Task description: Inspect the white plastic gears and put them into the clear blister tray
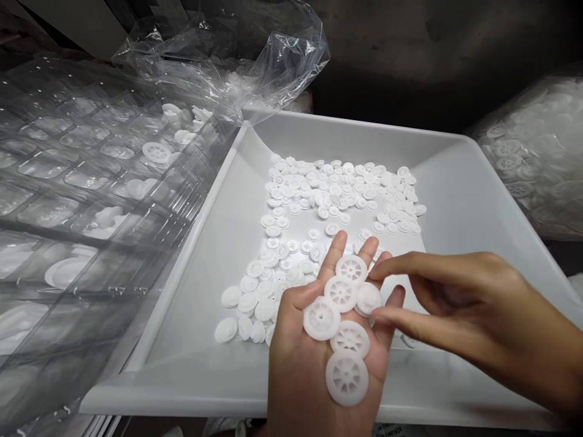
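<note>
Over the near side of a white tray (pixel 209 364), my left hand (pixel 314 376) is palm up and holds several white plastic wheels (pixel 347 377) with spokes, some overlapping. My right hand (pixel 478 321) comes in from the right. Its thumb and index fingertip pinch the edges of one white plastic wheel (pixel 368 299), the rightmost on the left palm, whose spokes do not show. Many similar loose wheels (pixel 332 182) lie on the tray floor, thickest toward the back and at the left front. The hands hide part of the tray floor.
Stacked clear plastic trays (pixel 91 136) with moulded pockets stand at the left; some pockets hold white parts. A clear plastic bag (pixel 291 54) bulges at the tray's back left corner. Another bag (pixel 542 145), full of white wheels, sits to the right.
</note>
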The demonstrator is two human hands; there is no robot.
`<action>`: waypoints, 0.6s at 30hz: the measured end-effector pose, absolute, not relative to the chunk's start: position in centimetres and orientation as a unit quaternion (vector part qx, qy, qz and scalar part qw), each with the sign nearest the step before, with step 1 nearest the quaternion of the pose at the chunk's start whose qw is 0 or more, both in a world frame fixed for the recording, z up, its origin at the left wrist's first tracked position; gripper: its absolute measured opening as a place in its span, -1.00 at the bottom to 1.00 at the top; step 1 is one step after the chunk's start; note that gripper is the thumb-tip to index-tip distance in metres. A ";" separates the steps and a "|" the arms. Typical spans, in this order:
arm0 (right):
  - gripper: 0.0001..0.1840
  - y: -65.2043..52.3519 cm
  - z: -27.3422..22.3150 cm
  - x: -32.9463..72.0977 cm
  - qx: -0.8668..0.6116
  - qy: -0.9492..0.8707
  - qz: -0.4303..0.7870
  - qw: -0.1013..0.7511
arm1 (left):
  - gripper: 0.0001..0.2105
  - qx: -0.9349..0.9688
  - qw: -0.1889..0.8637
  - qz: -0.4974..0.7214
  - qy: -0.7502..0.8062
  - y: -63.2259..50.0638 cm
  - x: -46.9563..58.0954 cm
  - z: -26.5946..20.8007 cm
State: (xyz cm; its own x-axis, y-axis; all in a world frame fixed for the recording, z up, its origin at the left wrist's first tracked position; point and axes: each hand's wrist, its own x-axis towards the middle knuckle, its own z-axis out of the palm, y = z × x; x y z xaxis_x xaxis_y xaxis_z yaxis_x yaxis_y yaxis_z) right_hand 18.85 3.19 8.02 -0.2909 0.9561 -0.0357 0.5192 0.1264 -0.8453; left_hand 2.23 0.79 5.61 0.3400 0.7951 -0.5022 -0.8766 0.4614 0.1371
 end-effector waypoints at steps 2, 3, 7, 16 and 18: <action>-0.81 3.0 7.8 18.6 -0.531 -0.724 0.364 0.249 | -0.36 -0.095 0.823 0.487 0.276 1.0 2.3 5.7; -0.80 3.0 7.7 18.5 -0.529 -0.734 0.355 0.235 | -0.36 -0.101 0.825 0.480 0.281 1.1 2.3 5.8; -0.82 3.3 7.7 18.7 -0.520 -0.744 0.368 0.200 | -0.39 -0.122 0.821 0.483 0.279 1.3 2.6 6.1; -0.95 3.7 7.7 20.2 -0.475 -0.818 0.192 0.261 | -0.27 -0.149 0.822 0.500 0.229 0.7 2.1 5.6; -0.96 3.8 7.5 20.4 -0.448 -0.843 0.142 0.262 | -0.28 -0.151 0.823 0.497 0.228 0.6 2.0 5.7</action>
State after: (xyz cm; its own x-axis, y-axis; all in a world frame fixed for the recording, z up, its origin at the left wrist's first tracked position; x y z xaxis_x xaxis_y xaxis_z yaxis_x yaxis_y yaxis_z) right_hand 20.42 3.78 7.53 -0.4620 0.8295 0.3139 0.6807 0.5585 -0.4741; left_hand 2.03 0.61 5.70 0.4014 0.7503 -0.5252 -0.8880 0.4594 -0.0224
